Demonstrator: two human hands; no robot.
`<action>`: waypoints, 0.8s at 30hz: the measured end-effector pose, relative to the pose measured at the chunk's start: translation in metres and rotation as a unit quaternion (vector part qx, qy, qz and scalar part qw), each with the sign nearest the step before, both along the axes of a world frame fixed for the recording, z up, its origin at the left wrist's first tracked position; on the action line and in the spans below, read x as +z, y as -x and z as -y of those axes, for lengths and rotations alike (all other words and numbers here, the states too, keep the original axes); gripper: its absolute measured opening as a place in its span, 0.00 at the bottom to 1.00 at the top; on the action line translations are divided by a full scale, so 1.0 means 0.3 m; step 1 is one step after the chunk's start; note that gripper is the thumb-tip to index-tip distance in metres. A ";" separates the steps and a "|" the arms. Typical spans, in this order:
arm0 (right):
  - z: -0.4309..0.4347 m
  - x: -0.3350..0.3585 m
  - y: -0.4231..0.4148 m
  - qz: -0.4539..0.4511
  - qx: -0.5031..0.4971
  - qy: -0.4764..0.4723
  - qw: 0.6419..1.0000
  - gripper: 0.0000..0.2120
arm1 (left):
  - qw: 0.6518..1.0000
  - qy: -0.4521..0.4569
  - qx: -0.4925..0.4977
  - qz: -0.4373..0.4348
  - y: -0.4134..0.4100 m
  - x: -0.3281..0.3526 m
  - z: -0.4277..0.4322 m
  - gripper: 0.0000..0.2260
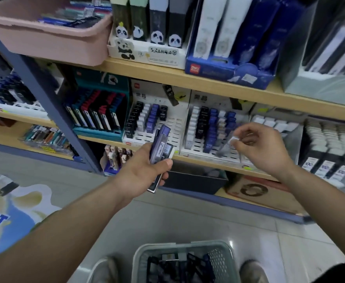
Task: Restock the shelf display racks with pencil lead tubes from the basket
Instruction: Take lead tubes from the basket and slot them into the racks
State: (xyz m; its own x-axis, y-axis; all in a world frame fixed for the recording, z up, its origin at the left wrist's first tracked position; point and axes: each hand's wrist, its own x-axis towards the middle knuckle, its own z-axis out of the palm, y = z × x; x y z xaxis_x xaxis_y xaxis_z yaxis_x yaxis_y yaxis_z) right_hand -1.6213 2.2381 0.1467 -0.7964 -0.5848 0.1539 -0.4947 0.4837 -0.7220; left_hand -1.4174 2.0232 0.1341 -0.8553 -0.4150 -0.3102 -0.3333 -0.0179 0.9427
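Observation:
My left hand (145, 172) grips a bundle of pencil lead tubes (160, 148), purple and dark, in front of the left white display rack (171, 127). My right hand (259, 148) pinches one blurred clear tube with a white cap (227, 147) over the right white display rack (196, 144). Both racks stand on the middle shelf and hold rows of black, white and purple tubes beside open slots. A pale green basket (179, 247) with more dark tubes sits on the floor at the bottom, between my shoes.
A teal rack of dark and red boxes (100, 113) stands left of the white racks. The upper shelf carries a pink bin (51, 41), a panda box (147, 52) and a blue box (228, 70). A blue shelf post (45, 94) rises at left.

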 end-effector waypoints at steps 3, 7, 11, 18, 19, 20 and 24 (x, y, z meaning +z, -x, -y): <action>-0.010 -0.023 0.054 -0.015 -0.021 0.023 0.999 0.08 | 1.000 -0.004 -0.006 0.003 0.045 -0.014 -0.040 0.09; 0.019 -0.066 0.067 -0.037 -0.002 -0.010 0.999 0.05 | 1.000 -0.012 -0.022 0.008 0.078 -0.032 -0.066 0.10; 0.018 -0.070 0.077 -0.058 0.008 -0.024 0.998 0.05 | 0.999 -0.006 -0.027 0.020 0.087 -0.051 -0.066 0.09; 0.023 -0.080 0.081 -0.121 0.034 -0.040 0.991 0.05 | 0.999 -0.012 -0.026 0.020 0.082 -0.064 -0.045 0.08; 0.031 -0.085 0.078 -0.143 0.045 -0.044 0.988 0.05 | 0.999 -0.012 -0.025 0.019 0.078 -0.063 -0.044 0.08; 0.038 -0.093 0.076 -0.170 0.058 -0.051 0.982 0.06 | 0.999 -0.013 -0.026 0.018 0.075 -0.060 -0.045 0.08; 0.047 -0.121 0.062 -0.244 0.070 -0.079 0.964 0.08 | 0.999 -0.023 -0.030 0.014 0.059 -0.056 -0.045 0.09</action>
State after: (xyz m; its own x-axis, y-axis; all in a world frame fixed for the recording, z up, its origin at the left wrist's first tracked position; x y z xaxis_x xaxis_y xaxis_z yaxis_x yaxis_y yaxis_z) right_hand -1.6398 2.2238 0.1104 -0.5634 -0.7282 0.3902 -0.8251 0.4722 -0.3102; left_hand -1.4351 2.0368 0.1174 -0.8688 -0.3481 -0.3522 -0.3617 -0.0398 0.9314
